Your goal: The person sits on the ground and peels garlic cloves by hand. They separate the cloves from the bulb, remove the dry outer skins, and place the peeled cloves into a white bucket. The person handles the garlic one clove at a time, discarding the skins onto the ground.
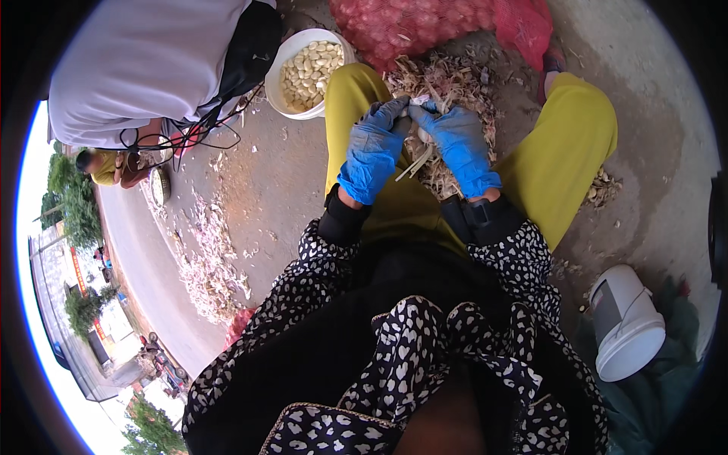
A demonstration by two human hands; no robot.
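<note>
Both hands wear blue gloves with greyed fingers and meet between my knees. My left hand [375,148] and my right hand [458,145] hold garlic [424,135] between them, its dry stalk [415,165] hanging down at the left. The fingertips partly hide the garlic. Below and beyond the hands lies a heap of garlic skins and stalks [455,77]. A white bucket [273,85] holding peeled garlic cloves [310,71] stands by my left knee. Past the heap lies a red mesh sack [418,28] full of garlic bulbs.
A co-worker in a light shirt [148,62] sits close at the left, black cords behind them. Farther off, another person [104,166] sits near a basket [165,185]. Garlic skins [210,261] litter the ground. A lidded white bucket [617,296] lies tipped on green cloth [660,392] at the right.
</note>
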